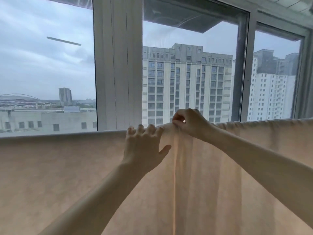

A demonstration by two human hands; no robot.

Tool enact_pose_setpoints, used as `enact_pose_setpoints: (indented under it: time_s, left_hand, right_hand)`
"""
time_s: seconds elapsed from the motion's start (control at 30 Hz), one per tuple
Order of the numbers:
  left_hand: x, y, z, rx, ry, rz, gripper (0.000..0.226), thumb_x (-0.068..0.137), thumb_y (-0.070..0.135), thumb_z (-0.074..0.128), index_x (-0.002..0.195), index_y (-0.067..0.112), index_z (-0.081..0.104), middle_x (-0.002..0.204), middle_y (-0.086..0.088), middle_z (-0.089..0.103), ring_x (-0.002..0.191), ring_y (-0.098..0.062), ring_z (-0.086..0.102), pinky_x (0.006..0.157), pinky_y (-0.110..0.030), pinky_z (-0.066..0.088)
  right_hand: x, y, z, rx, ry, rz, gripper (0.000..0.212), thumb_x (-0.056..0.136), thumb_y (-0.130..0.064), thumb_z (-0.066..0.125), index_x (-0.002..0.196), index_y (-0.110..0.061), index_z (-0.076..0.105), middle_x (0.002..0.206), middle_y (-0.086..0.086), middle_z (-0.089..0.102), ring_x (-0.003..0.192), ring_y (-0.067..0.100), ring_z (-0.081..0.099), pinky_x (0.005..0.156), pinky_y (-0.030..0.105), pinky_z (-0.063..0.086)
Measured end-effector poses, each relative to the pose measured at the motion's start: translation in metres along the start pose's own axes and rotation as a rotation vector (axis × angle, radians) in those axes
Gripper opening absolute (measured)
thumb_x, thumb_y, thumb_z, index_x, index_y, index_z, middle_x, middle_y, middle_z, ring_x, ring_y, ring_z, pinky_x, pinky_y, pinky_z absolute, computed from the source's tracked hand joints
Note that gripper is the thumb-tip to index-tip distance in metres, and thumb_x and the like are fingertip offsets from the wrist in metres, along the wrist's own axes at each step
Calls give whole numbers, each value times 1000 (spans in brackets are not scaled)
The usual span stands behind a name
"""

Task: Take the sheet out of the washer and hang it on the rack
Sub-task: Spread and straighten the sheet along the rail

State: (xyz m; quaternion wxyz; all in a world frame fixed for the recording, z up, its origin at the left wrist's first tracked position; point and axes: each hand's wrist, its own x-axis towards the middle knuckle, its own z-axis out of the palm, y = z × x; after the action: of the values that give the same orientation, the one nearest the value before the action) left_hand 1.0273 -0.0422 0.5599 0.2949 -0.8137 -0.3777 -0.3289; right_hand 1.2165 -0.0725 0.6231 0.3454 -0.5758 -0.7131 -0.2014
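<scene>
Overcast sky and a pale apartment tower fill the tall windows, split by a broad white window frame, as a person spreads a peach sheet at chest height in front of the glass. The sheet hangs folded over a straight horizontal line. Whatever carries it is covered by the cloth. The left hand lies against the near face of the fabric. Its fingers hook over the top fold, and the thumb is spread out to the side toward the right hand. The right hand, just beside it and slightly higher, pinches a bunched ridge of cloth at the top edge between thumb and curled fingers. A long vertical crease drops from below that pinch, between the two forearms, down to the bottom of the view. Outward from the left hand the top edge runs smooth and level to the frame's border. Outward from the right hand it is wrinkled and rises a little toward the far side. Above both hands lies open air up to the panes, and below them the sheet hangs as one wide, unbroken curtain.
</scene>
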Motion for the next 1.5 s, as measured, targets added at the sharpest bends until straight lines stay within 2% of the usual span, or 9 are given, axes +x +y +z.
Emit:
enact_pose_setpoints:
  time_s: [0.13, 0.4, 0.73, 0.87, 1.0, 1.2, 1.3, 1.4, 1.5]
  left_hand:
    - [-5, 7, 1, 8, 26, -87, 64, 84, 73, 36, 131, 31, 47, 122, 6, 59, 112, -25, 54, 103, -49, 34]
    - [-5, 13, -8, 20, 23, -169, 61, 83, 72, 36, 123, 31, 54, 113, 7, 64, 105, -27, 58, 104, -53, 33]
    - [-15, 6, -10, 43, 77, -120, 57, 83, 66, 46, 123, 27, 56, 113, 4, 64, 102, -28, 58, 102, -55, 36]
    - [-16, 3, -10, 100, 51, -111, 61, 83, 65, 44, 125, 22, 55, 117, 1, 62, 103, -30, 58, 103, -56, 35]
    - [-13, 8, -11, 109, -8, -134, 63, 86, 68, 32, 124, 22, 53, 119, 2, 61, 105, -30, 57, 104, -57, 34]
    - [-4, 13, -10, 128, -64, -115, 65, 86, 70, 25, 132, 29, 46, 124, 4, 58, 109, -30, 56, 103, -56, 34]
    - [-1, 15, -8, 148, -88, -108, 68, 84, 73, 21, 134, 33, 42, 123, 6, 58, 109, -30, 55, 103, -57, 34]
    - [-1, 14, -6, 164, -90, -110, 67, 83, 73, 23, 133, 33, 42, 121, 5, 59, 108, -32, 56, 102, -57, 34]
    - [-3, 10, -6, 179, -103, -112, 66, 84, 73, 23, 132, 33, 41, 121, 5, 58, 109, -31, 56, 101, -57, 35]
  right_hand:
    - [-13, 23, -8, 182, 7, 42, 10, 91, -19, 60, 88, -21, 69, 84, -12, 69, 81, -2, 63, 71, 9, 46]
    - [-24, 46, -19, 164, -57, -54, 8, 90, -20, 65, 91, -19, 72, 82, -10, 69, 77, -7, 60, 67, 1, 42]
    - [-10, 42, -16, 173, 66, 28, 16, 98, -15, 46, 90, -13, 60, 81, -4, 62, 73, 3, 55, 65, 18, 43]
    - [1, 61, -35, 173, 197, 160, 16, 100, -14, 44, 89, -14, 56, 80, -3, 58, 70, 2, 49, 59, 8, 37]
    - [-10, 84, -34, 83, 125, 202, 16, 100, -16, 44, 95, -8, 57, 86, 4, 59, 79, 17, 54, 69, 28, 39]
    - [-14, 108, -36, 16, 89, 267, 14, 95, -12, 51, 91, -7, 64, 82, 2, 60, 80, 18, 58, 72, 26, 40]
    - [-15, 106, -37, -96, 2, 178, 9, 91, -9, 57, 94, -10, 65, 87, 2, 66, 80, 16, 63, 75, 28, 51]
    - [-14, 84, -39, -19, 35, -36, 10, 89, -14, 64, 97, -18, 69, 85, -10, 65, 72, -9, 54, 64, 5, 38]
    - [-19, 61, -32, 79, -134, -153, 5, 86, -27, 71, 90, -24, 70, 84, -18, 64, 80, -6, 58, 70, 6, 42]
